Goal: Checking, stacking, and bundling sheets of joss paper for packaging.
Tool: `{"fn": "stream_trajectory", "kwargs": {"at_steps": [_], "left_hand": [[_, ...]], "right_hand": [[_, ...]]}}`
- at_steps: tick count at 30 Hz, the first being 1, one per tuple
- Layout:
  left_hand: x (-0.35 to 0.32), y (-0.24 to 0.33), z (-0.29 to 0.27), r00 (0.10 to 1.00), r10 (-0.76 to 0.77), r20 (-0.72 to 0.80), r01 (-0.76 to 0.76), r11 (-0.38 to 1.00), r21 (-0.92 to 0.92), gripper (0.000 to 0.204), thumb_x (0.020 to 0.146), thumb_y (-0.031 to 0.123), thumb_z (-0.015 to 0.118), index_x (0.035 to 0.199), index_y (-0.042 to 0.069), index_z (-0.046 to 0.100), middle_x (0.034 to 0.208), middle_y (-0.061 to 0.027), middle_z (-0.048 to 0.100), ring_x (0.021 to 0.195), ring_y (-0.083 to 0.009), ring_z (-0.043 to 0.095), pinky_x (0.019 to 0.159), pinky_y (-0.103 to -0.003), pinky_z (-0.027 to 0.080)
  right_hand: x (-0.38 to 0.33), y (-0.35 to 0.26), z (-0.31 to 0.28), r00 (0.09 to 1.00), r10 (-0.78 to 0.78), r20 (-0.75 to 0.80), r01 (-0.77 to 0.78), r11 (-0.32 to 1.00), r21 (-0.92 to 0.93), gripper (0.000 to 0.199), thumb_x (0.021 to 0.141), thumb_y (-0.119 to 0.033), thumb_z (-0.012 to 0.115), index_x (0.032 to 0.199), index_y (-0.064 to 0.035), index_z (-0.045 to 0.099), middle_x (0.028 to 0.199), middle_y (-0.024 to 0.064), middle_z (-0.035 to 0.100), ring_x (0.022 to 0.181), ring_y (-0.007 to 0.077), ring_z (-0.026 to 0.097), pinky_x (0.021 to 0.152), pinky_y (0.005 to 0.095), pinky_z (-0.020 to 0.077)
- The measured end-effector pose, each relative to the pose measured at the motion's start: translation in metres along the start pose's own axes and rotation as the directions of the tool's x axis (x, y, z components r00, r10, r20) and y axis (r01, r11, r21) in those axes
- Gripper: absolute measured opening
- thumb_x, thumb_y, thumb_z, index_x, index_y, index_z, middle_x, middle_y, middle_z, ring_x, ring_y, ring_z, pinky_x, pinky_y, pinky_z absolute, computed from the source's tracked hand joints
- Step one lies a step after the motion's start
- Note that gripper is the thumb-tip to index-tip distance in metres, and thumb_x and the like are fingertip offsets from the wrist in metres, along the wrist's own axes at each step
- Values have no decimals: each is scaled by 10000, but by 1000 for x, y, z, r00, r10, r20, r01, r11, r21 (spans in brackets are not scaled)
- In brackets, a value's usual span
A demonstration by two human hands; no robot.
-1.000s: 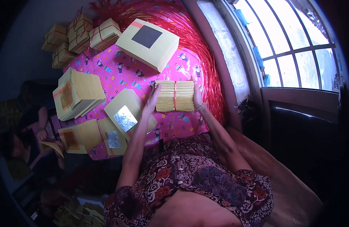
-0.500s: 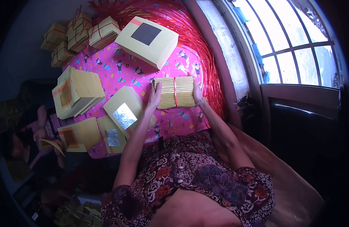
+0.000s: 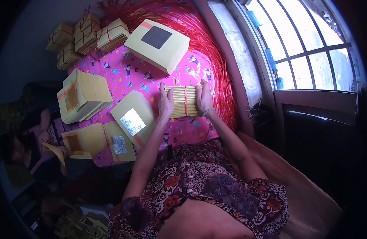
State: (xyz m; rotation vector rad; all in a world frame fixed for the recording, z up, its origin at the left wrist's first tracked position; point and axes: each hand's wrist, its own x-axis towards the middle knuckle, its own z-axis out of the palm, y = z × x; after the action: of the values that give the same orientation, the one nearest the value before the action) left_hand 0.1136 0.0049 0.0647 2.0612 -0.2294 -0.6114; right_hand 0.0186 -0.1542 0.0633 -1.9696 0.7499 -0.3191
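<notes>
Pink patterned cloth (image 3: 123, 75) under both hands. Beyond the fingertips, tied bundles (image 3: 86, 36) already stacked; loose yellow paper stacks (image 3: 84, 95) beside the left hand (image 3: 165, 104) appear untied. Between the left hand and right hand (image 3: 203, 97), both pressing flat, a red-banded paper bundle (image 3: 184, 101).

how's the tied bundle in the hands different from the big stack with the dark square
The tied bundle is smaller and bound by a red band; the big stack is larger and has no tie. The bundle shows ribbed paper edges, while the stack shows a flat top with a dark square. The left hand and right hand grip the bundle; the stack lies untouched. Both are yellowish paper.
</notes>
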Motion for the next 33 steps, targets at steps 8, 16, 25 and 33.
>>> {"fn": "stream_trajectory", "kwargs": {"at_steps": [8,16,25,33], "left_hand": [[25,-49,-26,933,-136,333,340,633,-695,721,985,547,293,1494,57,152,1496,-133,285,1362,-240,300,1113,-326,230],[41,-34,-12,955,-125,270,282,671,-686,794,938,659,182,1507,111,96,1563,-141,90,1437,-232,99,1155,-345,89],[34,-35,-17,932,-220,287,349,757,-552,800,920,669,286,1498,124,196,1529,-131,226,1384,-261,273,1130,-356,211],[-6,-45,-12,930,-273,246,367,705,-607,756,935,652,296,1408,68,381,1398,-103,442,1279,-208,408,1074,-329,292]], "right_hand": [[17,17,-14,946,72,316,-228,841,491,712,973,-586,186,1511,-131,90,1543,176,162,1432,293,142,1145,456,141],[20,27,2,933,182,312,-336,750,569,682,986,-562,201,1504,-120,148,1521,204,210,1396,279,246,1137,363,219],[20,78,-9,835,299,462,-541,606,584,818,927,-676,232,1495,-89,182,1494,159,293,1381,241,278,1106,407,243],[-41,47,-11,812,264,521,-563,589,579,650,987,-567,152,1443,-136,321,1359,54,476,1206,188,479,984,349,377]]}}
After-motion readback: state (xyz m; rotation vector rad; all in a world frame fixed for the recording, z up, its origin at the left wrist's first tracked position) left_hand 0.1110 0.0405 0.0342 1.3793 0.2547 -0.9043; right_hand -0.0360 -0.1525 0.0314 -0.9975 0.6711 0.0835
